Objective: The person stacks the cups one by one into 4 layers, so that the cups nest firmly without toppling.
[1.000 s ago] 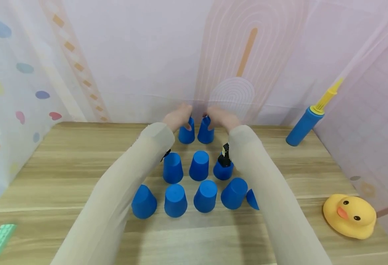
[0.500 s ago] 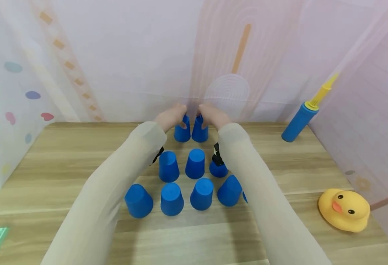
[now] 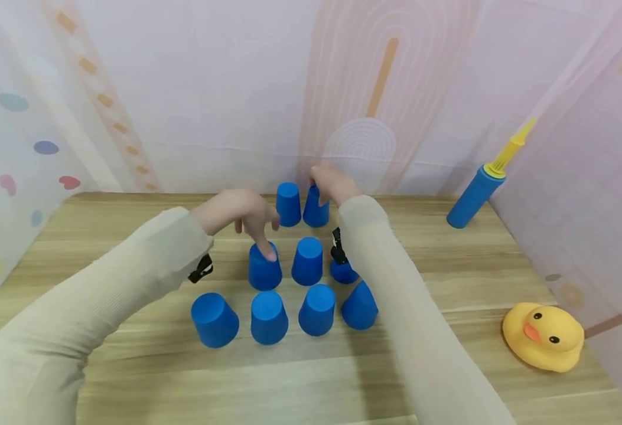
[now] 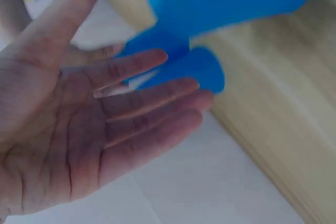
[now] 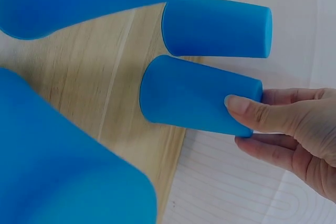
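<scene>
Two blue cups stand at the back: the right hand (image 3: 332,184) pinches the right back cup (image 3: 316,208); the left hand (image 3: 238,213), fingers spread, touches a middle-row cup (image 3: 264,267) nearer than it.

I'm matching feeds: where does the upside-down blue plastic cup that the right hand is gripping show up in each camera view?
Head: the blue plastic cup held by the right hand stands right of its twin in the far row, upper centre.
Left wrist: blurred blue cups show, but I cannot tell which is this one.
Right wrist: it lies at centre, thumb on its top.
Shared landmark: the neighbouring blue cup beside it.
</scene>
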